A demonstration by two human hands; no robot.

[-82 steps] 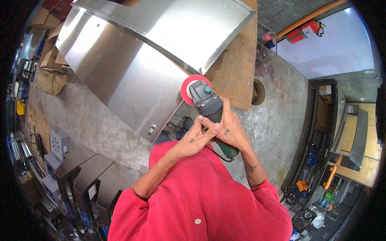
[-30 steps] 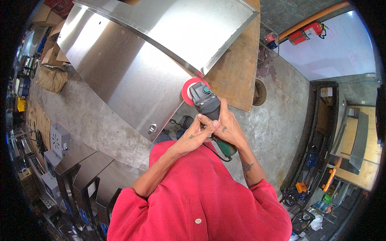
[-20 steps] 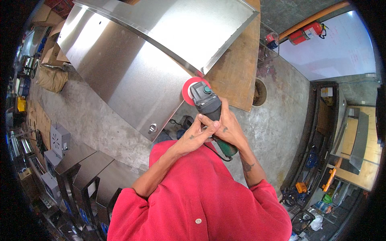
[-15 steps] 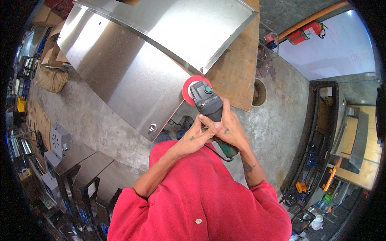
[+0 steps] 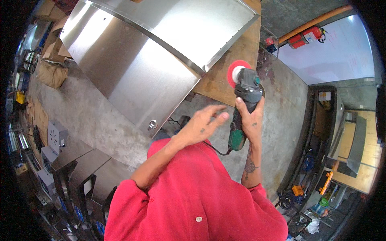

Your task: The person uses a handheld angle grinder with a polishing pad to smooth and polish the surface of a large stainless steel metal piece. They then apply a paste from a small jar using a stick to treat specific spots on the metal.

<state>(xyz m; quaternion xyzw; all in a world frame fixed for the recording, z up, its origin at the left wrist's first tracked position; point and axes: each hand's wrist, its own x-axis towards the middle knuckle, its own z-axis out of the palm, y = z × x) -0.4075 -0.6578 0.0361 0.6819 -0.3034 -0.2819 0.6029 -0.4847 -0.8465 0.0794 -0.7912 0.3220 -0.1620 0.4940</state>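
Observation:
An angle grinder (image 5: 248,94) with a black and green body and a red-rimmed disc (image 5: 237,72) is gripped in my right hand (image 5: 252,120). The tool is raised over the wooden table's right corner, apart from the metal. My left hand (image 5: 205,123) hovers to the left of it, fingers apart and nothing in them. Nearest that hand is the edge of a brushed metal panel (image 5: 132,68), with a small ring-like fitting (image 5: 152,125) at its near corner. A second metal piece with raised edges (image 5: 193,32) lies behind the panel. The grinder's cord (image 5: 217,151) curves back toward me.
The metal pieces rest on a wooden tabletop (image 5: 223,82). Grey metal housings (image 5: 86,168) stand at the lower left. A brown sack (image 5: 52,74) sits on the floor at left. A fire extinguisher (image 5: 306,37) is at the upper right, above a dark-framed shelf (image 5: 321,108).
The grinder has moved right and away from the panel's corner in my right hand. My left hand has come off the grinder and opened.

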